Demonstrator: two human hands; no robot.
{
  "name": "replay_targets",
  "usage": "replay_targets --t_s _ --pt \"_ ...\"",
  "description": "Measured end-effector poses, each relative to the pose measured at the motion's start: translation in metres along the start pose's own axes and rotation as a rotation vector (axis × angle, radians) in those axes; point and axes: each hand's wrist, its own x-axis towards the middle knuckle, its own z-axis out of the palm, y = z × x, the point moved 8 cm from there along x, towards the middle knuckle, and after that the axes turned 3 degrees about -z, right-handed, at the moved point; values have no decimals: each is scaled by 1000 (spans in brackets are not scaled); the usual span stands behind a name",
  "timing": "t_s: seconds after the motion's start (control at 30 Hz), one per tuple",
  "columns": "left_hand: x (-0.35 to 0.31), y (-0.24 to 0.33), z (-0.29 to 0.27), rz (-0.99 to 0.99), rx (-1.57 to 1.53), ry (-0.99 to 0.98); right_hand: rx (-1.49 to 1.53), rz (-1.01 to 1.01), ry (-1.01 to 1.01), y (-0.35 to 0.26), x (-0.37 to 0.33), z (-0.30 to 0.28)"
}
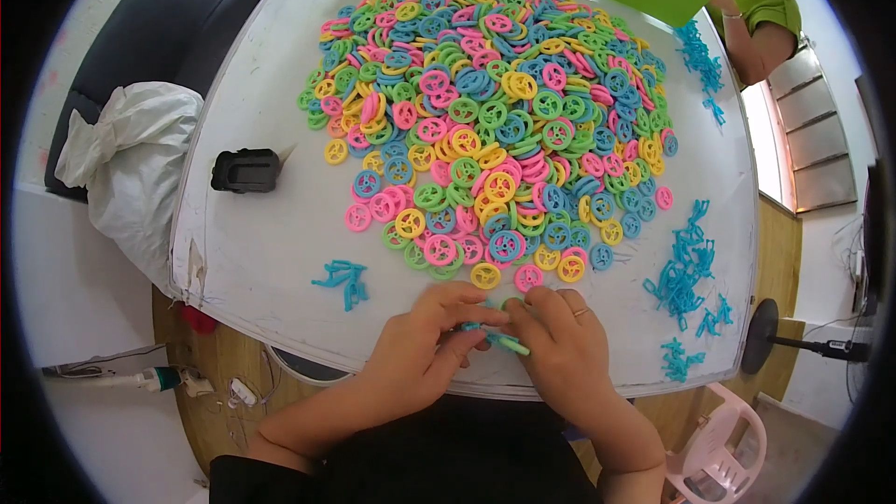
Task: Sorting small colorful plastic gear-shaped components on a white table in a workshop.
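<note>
Black shirt (411,457) at the lower edge, with two bare hands closed in on a small green plastic wheel (512,346) and a blue plastic part (469,326).
The left hand (420,341) pinches the blue part between thumb and fingers, while the right hand (565,341), a ring on one finger, curls its fingers about the green wheel, seen nearly edge-on; whether the two pieces are joined cannot be told. Both are held above the near edge of the white table (271,252), just this side of a broad heap of pink, yellow, green and blue spoked wheels (504,121). A small cluster of blue forked parts (343,282) lies left of the hands, a larger cluster (681,280) to the right. A black plastic tray (245,171) rests left of the heap; across the table sits a person in a green top (773,9).
</note>
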Motion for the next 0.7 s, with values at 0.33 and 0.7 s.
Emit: replay_targets --t_s 0.33,0.7 --pt "35 31 -7 14 -19 -110 74 -74 87 6 -8 -28" --pt "57 19 25 -33 -224 -214 1552 523 252 65 1 -17"
